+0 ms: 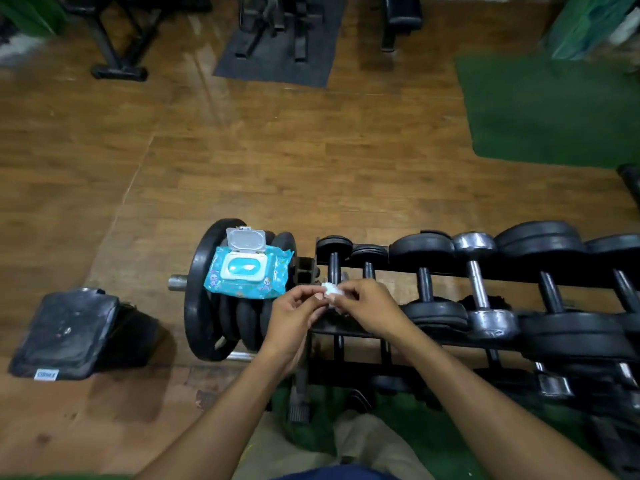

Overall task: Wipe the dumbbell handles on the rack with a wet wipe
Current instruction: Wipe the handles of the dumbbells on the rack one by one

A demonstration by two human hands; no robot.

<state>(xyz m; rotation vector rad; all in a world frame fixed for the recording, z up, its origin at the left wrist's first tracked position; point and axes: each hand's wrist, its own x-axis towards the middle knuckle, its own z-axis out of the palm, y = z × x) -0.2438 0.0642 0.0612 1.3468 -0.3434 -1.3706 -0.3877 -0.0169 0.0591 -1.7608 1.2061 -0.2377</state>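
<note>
Both forearms are reaching forward from the bottom of the view and meeting above the left end of the dumbbell rack (450, 271). The left hand (294, 315) and the right hand (372, 306) are coming together, and the fingertips of both are pinching a small crumpled white wet wipe (331, 289) between them. The wipe is hovering just above the near rail of the rack, in front of the handle of the leftmost small dumbbell (334, 268); it is not touching any handle. More dumbbells are lying in a row toward the right end of the rack, one of them chrome (479, 282).

Left of the rack, a blue pack of wipes (247, 271) is resting on top of a stack of black weight plates (207, 299), with its white lid standing open. The print on the pack is too small to read. On the wooden floor (242, 161) at the left, a black pad (69, 332) is carrying a small label, not readable.
</note>
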